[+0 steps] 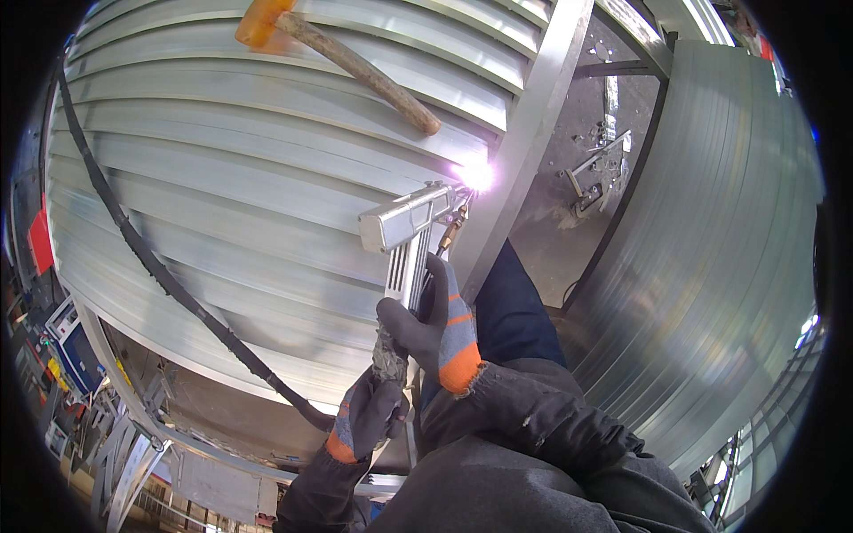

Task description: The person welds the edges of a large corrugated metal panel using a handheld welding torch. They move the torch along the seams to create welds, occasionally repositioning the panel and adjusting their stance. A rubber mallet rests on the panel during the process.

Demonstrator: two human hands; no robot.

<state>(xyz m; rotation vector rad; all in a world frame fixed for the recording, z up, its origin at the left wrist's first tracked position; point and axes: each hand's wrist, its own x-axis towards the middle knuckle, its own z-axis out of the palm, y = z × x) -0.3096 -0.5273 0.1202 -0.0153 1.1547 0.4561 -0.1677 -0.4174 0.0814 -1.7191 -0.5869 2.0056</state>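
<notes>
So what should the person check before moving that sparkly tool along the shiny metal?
1. Both gloves on: ok; left hand and right hand are gloved.
2. Two-handed grip on the welding gun: ok.
3. Nozzle on the seam where the arc glows: ok.
4. Black cable clear of the arc: ok; it lies across the slatted metal panel, off to the left.
5. Mallet steady on the panel: cannot tell.
6. Eye protection: cannot tell.

Silver metal welding gun [407,233]: brushed, ribbed handle, dull sheen. Above it, the curved slatted galvanised steel panel [240,178]: smooth, glossy. On that panel, a mallet [342,58]: rough wooden handle, matt orange head. Below the gun, grey-and-orange knit gloves: left hand [369,413], right hand [435,329], matt coated palms. Black rubber hose [160,275], matt.
</notes>
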